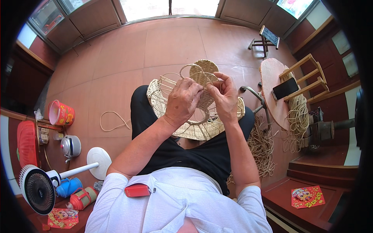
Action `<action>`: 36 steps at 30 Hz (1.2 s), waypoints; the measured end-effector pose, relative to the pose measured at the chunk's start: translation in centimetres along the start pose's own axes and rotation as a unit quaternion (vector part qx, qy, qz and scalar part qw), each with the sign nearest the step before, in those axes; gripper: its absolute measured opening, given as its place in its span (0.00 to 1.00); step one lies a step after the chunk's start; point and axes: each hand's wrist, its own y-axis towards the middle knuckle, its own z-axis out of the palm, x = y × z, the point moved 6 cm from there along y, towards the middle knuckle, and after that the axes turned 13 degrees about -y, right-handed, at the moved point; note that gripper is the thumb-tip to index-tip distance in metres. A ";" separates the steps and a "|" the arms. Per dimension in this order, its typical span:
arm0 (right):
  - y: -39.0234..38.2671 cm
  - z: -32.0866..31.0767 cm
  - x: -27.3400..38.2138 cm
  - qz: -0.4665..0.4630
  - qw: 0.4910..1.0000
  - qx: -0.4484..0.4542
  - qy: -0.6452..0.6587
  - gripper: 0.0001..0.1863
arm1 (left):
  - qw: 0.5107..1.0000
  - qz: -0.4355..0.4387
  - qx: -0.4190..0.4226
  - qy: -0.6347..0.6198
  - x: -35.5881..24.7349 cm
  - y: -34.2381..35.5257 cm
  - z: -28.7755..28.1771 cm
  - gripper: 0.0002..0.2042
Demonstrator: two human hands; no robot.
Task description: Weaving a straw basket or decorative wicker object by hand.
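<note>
Woven piece: straw colour, tight plaiting, round panel, openwork gaps; left hand, right hand pinching it.

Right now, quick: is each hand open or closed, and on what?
Left hand: closed on the woven straw piece; exact strand hidden.
Right hand: closed, thumb and fingers pinching at the same piece.

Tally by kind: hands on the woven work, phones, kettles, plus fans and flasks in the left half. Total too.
Hands on the woven work: 2 (left hand, right hand)
Black phone: 1
Kettle: 1
Fan: 1
Flasks: 2 (blue flask, red-and-green flask)
Total: 7
</note>
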 end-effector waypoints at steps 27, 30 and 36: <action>-1.5 -3.4 1.2 0.043 0.998 0.012 -0.043 0.25 | 0.964 -0.175 0.175 -0.096 -2.3 -0.2 4.4 0.19; -1.5 -4.0 1.9 0.044 0.997 0.020 -0.064 0.24 | 0.984 -0.099 0.124 -0.076 -2.8 -0.1 3.8 0.17; -1.4 -4.2 1.9 0.033 0.997 0.037 -0.066 0.25 | 0.991 -0.071 0.079 -0.081 -2.9 0.1 3.0 0.13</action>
